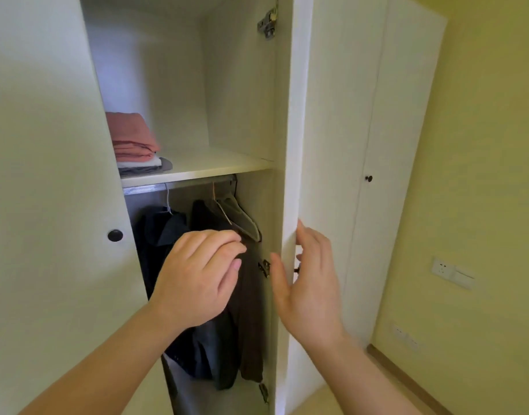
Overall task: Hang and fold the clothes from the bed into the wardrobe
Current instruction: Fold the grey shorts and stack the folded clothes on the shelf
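The brown coat (248,310) hangs long and straight down from a hanger (242,220) on the rail (143,188), in the wardrobe's (242,85) lower part. The left hand (197,280) is right at its shoulder, nearer than the other hand. Its fingers (224,244) are curled together, and I cannot tell if they pinch the cloth. The right hand (311,283) lies flat on the door's (326,145) edge, fingers straight. Folded clothes (134,142) sit on the shelf (215,166) above. The wall (481,175) is yellow.

Home bedroom: white wardrobe (332,115) w/ hung clothes (248,295), wall socket (443,268).
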The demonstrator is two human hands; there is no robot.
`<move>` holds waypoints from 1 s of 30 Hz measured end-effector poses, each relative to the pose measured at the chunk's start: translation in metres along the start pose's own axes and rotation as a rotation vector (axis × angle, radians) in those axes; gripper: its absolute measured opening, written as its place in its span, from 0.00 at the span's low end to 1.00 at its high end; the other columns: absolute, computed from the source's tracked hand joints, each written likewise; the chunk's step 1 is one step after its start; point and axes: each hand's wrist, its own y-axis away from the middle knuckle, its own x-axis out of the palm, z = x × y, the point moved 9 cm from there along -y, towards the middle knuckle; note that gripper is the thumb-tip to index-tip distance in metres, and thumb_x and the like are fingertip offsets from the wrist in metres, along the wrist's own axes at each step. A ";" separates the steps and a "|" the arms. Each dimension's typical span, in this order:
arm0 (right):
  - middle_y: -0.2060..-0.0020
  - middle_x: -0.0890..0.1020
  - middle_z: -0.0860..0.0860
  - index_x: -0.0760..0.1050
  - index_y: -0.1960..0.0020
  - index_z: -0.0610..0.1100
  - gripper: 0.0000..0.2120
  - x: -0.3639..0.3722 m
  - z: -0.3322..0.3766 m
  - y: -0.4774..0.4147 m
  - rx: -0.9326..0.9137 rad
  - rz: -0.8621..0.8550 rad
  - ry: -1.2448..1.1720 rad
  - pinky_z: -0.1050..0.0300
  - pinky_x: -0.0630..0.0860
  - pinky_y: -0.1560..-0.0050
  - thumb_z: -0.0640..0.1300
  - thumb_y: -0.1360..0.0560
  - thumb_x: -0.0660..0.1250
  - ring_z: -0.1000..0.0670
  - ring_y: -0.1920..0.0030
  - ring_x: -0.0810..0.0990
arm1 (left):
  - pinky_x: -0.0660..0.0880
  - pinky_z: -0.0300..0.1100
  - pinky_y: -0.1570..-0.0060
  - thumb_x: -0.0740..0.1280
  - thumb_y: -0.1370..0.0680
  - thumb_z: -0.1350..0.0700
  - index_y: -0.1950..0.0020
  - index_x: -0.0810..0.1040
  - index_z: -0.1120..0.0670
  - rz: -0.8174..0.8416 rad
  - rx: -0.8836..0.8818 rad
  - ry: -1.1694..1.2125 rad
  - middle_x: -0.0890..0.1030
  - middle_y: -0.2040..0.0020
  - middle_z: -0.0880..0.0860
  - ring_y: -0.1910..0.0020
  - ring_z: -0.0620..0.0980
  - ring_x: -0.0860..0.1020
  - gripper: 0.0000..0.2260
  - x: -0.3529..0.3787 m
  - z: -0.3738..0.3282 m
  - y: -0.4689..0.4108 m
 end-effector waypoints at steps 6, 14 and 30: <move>0.21 0.61 0.49 0.59 0.21 0.45 0.31 0.079 0.048 -0.007 -0.196 0.247 -0.016 0.61 0.58 0.26 0.55 0.18 0.64 0.52 0.22 0.62 | 0.70 0.45 0.41 0.62 0.20 0.55 0.43 0.83 0.58 0.104 -0.201 -0.101 0.83 0.42 0.54 0.44 0.53 0.79 0.13 -0.010 0.058 0.034; 0.18 0.48 0.47 0.51 0.18 0.43 0.29 0.204 0.081 -0.007 -0.423 0.584 0.053 0.46 0.53 0.20 0.54 0.15 0.51 0.47 0.19 0.48 | 0.72 0.51 0.37 0.64 0.21 0.59 0.36 0.79 0.61 0.144 -0.354 -0.268 0.78 0.34 0.57 0.37 0.57 0.77 0.15 -0.026 0.135 0.080; 0.19 0.37 0.47 0.37 0.18 0.44 0.27 0.310 0.098 -0.043 -0.428 0.773 0.261 0.45 0.40 0.20 0.51 0.14 0.40 0.46 0.19 0.39 | 0.63 0.53 0.24 0.51 0.17 0.49 0.20 0.62 0.56 0.467 -0.493 -0.529 0.61 0.19 0.54 0.20 0.54 0.59 0.26 0.009 0.240 0.109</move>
